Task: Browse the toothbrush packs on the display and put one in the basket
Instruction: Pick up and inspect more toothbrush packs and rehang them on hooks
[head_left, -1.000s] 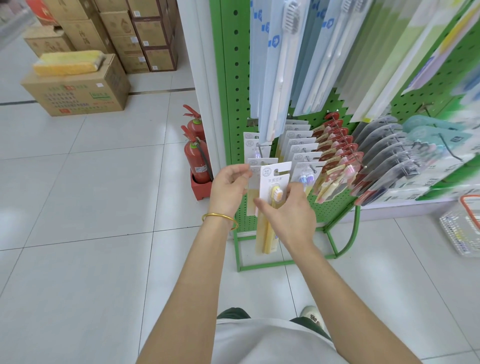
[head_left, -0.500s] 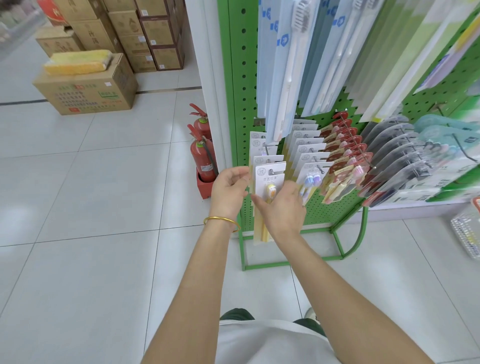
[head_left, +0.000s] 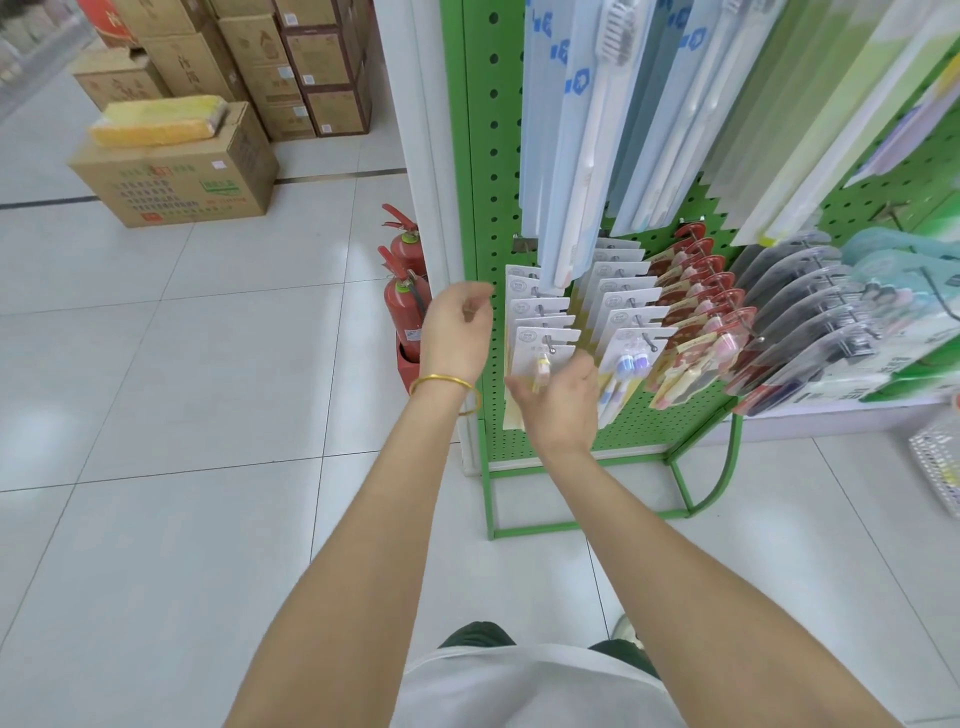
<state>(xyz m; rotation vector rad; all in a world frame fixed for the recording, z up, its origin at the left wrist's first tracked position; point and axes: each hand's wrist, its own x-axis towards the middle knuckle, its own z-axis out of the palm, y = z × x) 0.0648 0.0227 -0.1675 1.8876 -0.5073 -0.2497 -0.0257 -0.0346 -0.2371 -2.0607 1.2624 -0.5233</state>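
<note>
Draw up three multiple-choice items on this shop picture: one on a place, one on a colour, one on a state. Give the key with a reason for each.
1. Where do the red fire extinguishers stand?
A. On the floor, left of the green pegboard display
B. On a cardboard box
C. In a basket

2. What colour is the bangle on the left wrist?
A. Silver
B. Black
C. Gold

3. What is the left hand doing?
A. Gripping a toothbrush pack
B. Holding nothing, left of the hanging toothbrush packs
C. Resting on a box

Key:
1 A: they stand on the tiles by the display's left edge.
2 C: the band is yellow gold.
3 B: its fingers curl loosely round nothing.
</note>
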